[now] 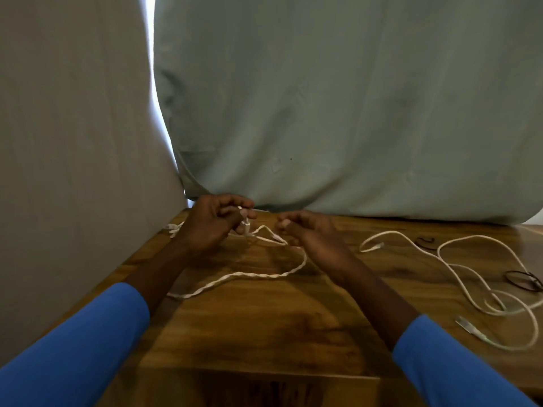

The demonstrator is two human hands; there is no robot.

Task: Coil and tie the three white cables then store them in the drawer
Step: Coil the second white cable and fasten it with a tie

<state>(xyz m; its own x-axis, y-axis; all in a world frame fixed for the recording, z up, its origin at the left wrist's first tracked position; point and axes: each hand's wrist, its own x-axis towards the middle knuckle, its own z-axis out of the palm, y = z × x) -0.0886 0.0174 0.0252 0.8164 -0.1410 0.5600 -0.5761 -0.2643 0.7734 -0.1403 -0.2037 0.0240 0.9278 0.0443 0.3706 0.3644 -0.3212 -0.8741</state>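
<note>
A white twisted cable (pixel 252 276) lies doubled on the wooden table (pixel 264 327), running from the left edge up to my hands. My left hand (pixel 213 223) pinches the cable's folded ends near the table's back edge. My right hand (pixel 305 230) hovers just right of it, fingers loosely curled, with the cable passing beside its palm; a grip there is not clear. Two more white cables (pixel 458 271) lie loose and tangled on the right side, one with a silver plug (pixel 467 324).
Dark hair ties lie on the table at the right, one (pixel 426 242) near the back and another (pixel 524 280) by the edge. Grey-green curtains (pixel 323 98) hang right behind the table. The front edge of the table (pixel 258 374) shows below.
</note>
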